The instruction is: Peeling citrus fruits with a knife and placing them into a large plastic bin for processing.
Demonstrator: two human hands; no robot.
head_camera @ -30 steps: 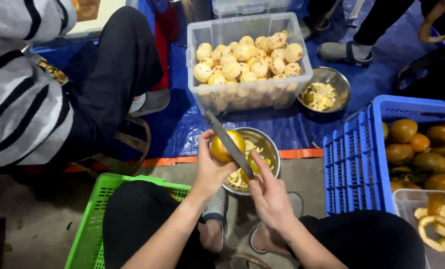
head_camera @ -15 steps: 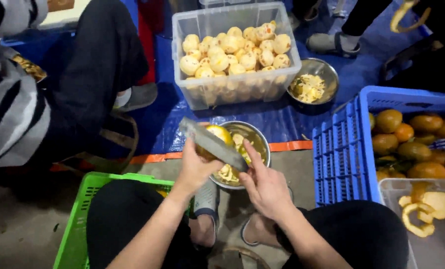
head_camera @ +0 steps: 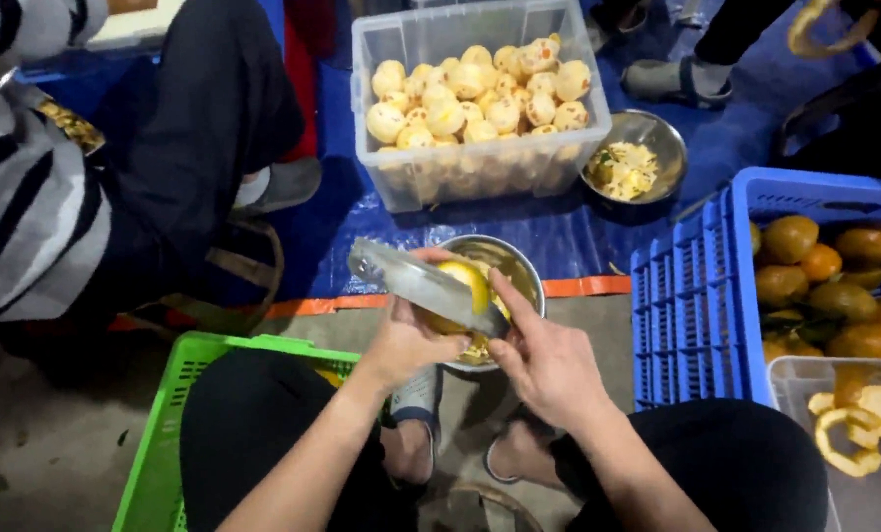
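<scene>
Over bowl (head_camera: 519,271), knife (head_camera: 423,286) up-left

The person has bare forearms, black trousers (head_camera: 263,424) and grey open sandals (head_camera: 416,399) on both feet

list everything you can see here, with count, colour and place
fruit in hand: one, yellow, partly peeled, over the near bowl
knife: one, silver blade, across the fruit
near bowl: one, steel, holds peel, under the hands
far bowl: one, steel, holds scraps, right of the tub
tub: one, clear, full of pale peeled fruit, top centre
blue crate: one, right, holds orange-green fruit
green crate: one, lower left
tarp: blue, on the floor
neighbour: striped sleeve, left
left hand: holds the fruit
right hand: on the knife
</scene>
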